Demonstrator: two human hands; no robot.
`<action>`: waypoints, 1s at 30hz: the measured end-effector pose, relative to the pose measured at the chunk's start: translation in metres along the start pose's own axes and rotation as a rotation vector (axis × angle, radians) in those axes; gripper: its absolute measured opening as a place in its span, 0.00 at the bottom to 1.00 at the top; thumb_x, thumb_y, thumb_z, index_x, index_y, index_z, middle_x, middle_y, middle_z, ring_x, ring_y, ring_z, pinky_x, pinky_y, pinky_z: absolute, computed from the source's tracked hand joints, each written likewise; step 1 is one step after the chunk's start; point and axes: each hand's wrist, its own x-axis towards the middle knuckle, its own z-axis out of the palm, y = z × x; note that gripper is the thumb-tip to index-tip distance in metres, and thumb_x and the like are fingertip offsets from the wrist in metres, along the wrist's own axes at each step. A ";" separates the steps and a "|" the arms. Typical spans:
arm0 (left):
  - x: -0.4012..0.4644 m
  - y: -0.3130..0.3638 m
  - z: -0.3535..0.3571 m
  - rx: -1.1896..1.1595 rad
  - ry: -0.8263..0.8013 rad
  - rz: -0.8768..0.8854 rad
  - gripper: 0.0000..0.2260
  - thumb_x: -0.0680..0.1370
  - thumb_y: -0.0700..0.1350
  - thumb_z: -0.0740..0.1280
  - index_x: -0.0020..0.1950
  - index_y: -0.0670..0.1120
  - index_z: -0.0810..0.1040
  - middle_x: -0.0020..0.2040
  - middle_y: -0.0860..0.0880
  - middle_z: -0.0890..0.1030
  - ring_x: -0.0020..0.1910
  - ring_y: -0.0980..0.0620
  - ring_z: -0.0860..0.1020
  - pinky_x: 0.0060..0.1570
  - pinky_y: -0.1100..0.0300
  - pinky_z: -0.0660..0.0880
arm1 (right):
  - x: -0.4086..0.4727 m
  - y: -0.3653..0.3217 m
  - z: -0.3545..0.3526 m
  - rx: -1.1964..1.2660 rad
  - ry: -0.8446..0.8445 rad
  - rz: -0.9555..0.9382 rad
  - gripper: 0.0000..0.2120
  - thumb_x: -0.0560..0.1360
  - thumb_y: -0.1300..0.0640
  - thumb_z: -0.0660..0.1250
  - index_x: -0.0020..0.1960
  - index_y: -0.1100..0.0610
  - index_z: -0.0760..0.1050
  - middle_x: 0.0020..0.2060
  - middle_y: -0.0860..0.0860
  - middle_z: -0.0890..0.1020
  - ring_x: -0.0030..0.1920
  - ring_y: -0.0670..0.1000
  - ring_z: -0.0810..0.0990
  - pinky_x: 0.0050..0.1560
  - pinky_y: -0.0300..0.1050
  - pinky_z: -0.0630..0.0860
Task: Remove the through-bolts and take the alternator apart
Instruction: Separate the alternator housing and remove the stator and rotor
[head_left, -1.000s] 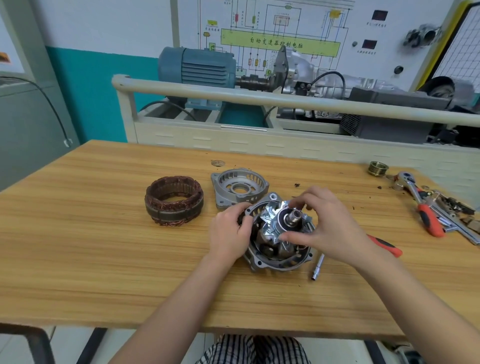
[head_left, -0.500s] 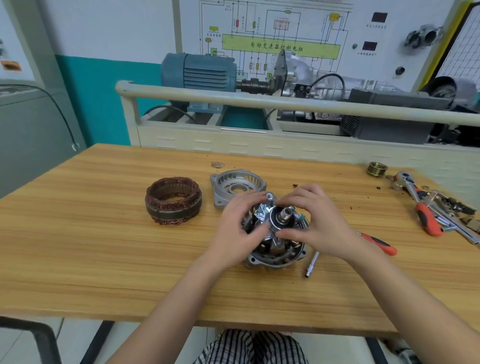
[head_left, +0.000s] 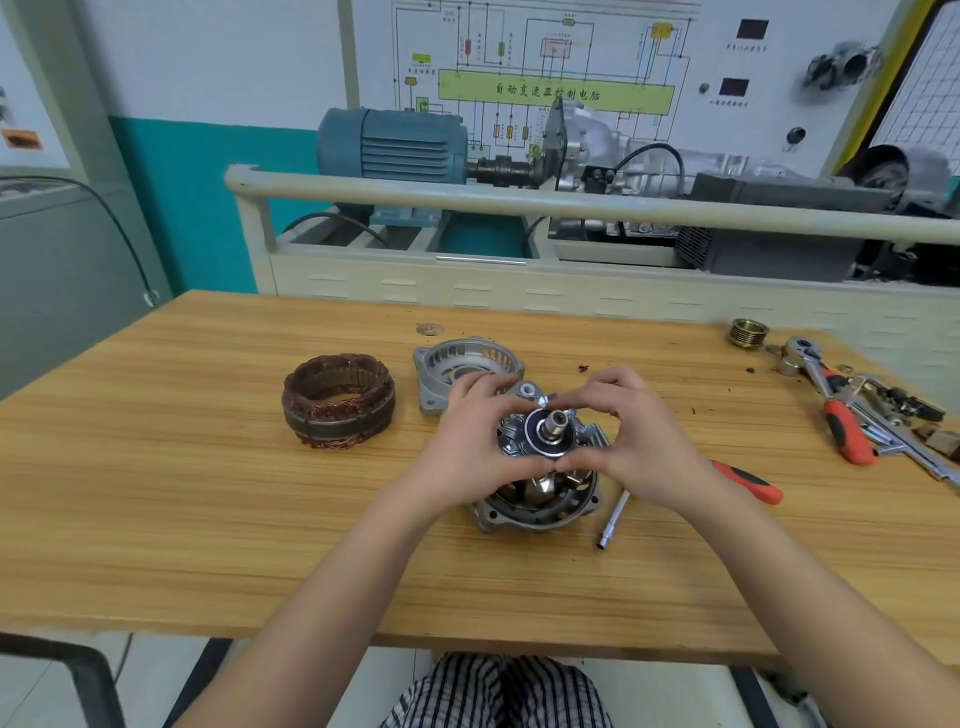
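- The rotor (head_left: 549, 434) stands shaft-up in the near middle of the wooden table (head_left: 208, 519), its lower part still seated in the silver end housing (head_left: 535, 512) that rests flat on the wood.
- The left hand (head_left: 467, 447) curls its fingers round the rotor's left side and the right hand (head_left: 639, 441) curls round its right side, so both hold the fan end between them; thumbs meet at the near edge.
- The step in hand looks like drawing the rotor out of this housing: the stator (head_left: 338, 408) already sits apart to the left, and the other end cover (head_left: 465, 366) lies just behind the hands.
- Whether the rotor is already lifted clear of its bearing seat I cannot tell, since the hands hide the joint.
- The next move likely calls for a straight upward pull along the shaft, with the housing kept down on the table so it does not rise too.
- A socket extension bar (head_left: 614, 519) lies just right of the housing, a red-handled tool (head_left: 748, 480) beyond it.
- At the far right lie a ratchet wrench (head_left: 826, 400) and a small pulley (head_left: 748, 332).
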 end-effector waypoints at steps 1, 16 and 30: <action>0.000 0.001 0.001 0.002 0.035 0.009 0.28 0.65 0.56 0.77 0.62 0.49 0.78 0.71 0.51 0.68 0.72 0.51 0.57 0.69 0.54 0.55 | 0.000 0.000 0.001 0.008 0.003 -0.001 0.26 0.60 0.56 0.81 0.57 0.48 0.80 0.51 0.48 0.73 0.56 0.44 0.70 0.59 0.39 0.66; -0.007 -0.002 -0.009 -0.188 -0.181 -0.082 0.47 0.59 0.58 0.80 0.73 0.53 0.62 0.70 0.58 0.67 0.67 0.61 0.65 0.66 0.62 0.63 | 0.001 -0.002 -0.005 0.092 -0.022 -0.047 0.24 0.60 0.37 0.72 0.54 0.44 0.78 0.51 0.40 0.80 0.54 0.43 0.74 0.53 0.38 0.71; -0.008 -0.004 0.034 -0.167 0.071 -0.125 0.47 0.56 0.61 0.77 0.70 0.54 0.61 0.62 0.62 0.68 0.68 0.56 0.65 0.64 0.56 0.68 | 0.003 0.003 0.011 0.038 0.195 -0.226 0.11 0.67 0.55 0.74 0.43 0.64 0.83 0.39 0.48 0.77 0.40 0.44 0.75 0.42 0.34 0.70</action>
